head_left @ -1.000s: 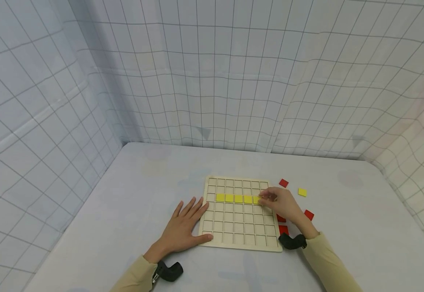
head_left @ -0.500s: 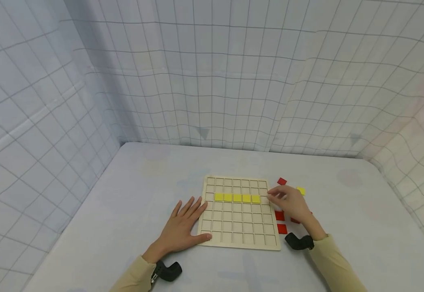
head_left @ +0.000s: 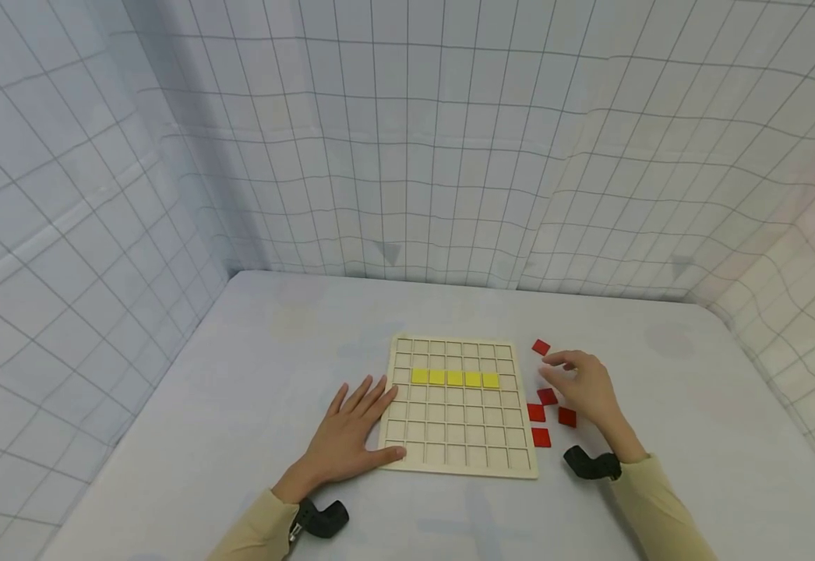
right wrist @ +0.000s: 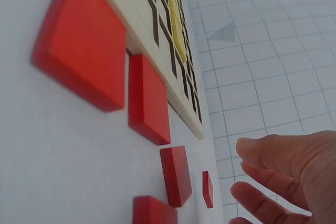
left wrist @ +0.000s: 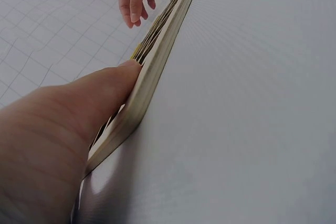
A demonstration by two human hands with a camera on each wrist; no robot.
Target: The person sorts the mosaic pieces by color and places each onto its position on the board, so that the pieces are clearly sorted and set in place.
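My left hand (head_left: 344,440) rests flat with spread fingers at the left side of a pale wooden grid board (head_left: 463,458). In the left wrist view its thumb (left wrist: 113,82) lies on the board's edge. Several yellow square tiles (head_left: 455,379) sit side by side in one row of the grid. To the right of the board, my right hand (head_left: 583,386) hovers over the table, thumb and index finger apart with nothing visible between them. Close by lie red square tiles (head_left: 548,396); in the right wrist view a large red tile (right wrist: 86,45) lies beside the board.
Several red tiles are scattered along the board's right side, one red tile (head_left: 541,347) near its far right corner. The white table (head_left: 295,327) ends at a grid-patterned curtain (head_left: 407,156) behind and at the sides. Black wrist cameras are on both arms.
My right hand has left the last yellow tile in the row and moved right, beyond the board. The loose yellow tile at the right is now hidden from view. My left hand stays put.
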